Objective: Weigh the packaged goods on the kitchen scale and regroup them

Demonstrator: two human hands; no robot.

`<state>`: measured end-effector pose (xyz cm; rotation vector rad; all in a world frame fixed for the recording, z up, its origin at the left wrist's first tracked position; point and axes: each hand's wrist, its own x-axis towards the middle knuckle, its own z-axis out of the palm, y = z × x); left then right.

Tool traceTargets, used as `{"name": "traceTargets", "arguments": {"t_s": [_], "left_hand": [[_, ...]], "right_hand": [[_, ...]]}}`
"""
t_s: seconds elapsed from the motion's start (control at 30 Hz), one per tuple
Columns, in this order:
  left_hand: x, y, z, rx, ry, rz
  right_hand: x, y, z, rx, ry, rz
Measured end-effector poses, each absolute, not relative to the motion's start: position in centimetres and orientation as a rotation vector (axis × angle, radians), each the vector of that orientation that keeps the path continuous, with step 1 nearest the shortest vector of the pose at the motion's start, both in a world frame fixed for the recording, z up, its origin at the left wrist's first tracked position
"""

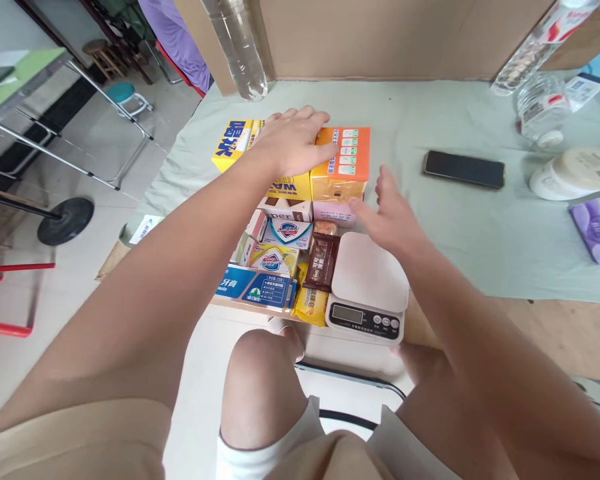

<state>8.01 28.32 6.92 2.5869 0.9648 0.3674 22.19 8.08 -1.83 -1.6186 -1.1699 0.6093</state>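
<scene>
Fingers of the left hand [291,143] are spread loosely over a yellow box [233,143], its thumb extended across an orange box [353,159] alongside. Fingers of the right hand [393,217] are held wide of their thumb, near the orange box's right side, with nothing gripped; whether that thumb touches cannot be told. Nearer the body than the fingers, soap boxes [274,260], a brown packet [322,261] and a white scale [371,272] are grouped.
</scene>
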Motion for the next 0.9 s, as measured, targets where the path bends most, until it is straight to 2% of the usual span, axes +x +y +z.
{"name": "traceTargets", "arguments": {"t_s": [0.17,0.37,0.5,0.7,0.9], "left_hand": [[7.8,29.2,7.1,2.547,0.841,0.383],[11.1,26.3,12.1,2.676,0.758,0.325],[20.6,18.7,11.9,2.802,0.601,0.293],[40.0,4.0,5.6,2.845,0.144,0.149],[51.9,0.2,3.9,2.892,0.175,0.036]], "right_hand": [[23.8,0.3,-1.6,-1.44,-0.921,0.424],[28.3,-6.4,-1.3,-1.433,-0.471,0.381],[32.7,-8.2,-1.6,-1.354,-0.13,0.332],[39.8,-9.4,-4.1,-1.329,0.121,0.273],[43.8,-10.9,-4.5,-1.325,0.281,0.203]]}}
